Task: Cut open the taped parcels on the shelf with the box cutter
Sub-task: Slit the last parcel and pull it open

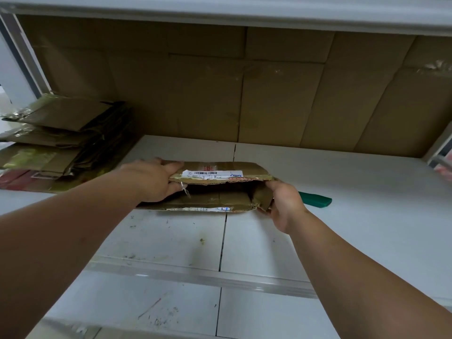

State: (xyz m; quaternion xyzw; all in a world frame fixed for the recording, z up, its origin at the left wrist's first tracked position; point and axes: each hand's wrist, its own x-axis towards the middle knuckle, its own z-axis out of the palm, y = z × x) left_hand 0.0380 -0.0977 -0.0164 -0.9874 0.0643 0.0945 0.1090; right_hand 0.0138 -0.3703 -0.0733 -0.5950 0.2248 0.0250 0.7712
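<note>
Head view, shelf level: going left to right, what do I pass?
Stack of flattened cardboard → left hand gripping the parcel's left end → opened parcel → right hand holding its right end → green box cutter lying on the shelf.

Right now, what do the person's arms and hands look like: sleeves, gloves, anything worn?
Both forearms are bare as far as the frame shows: no sleeves, gloves or watch in view. The left hand has a thin pale ring-like band on one finger. The right hand shows nothing worn.
</note>
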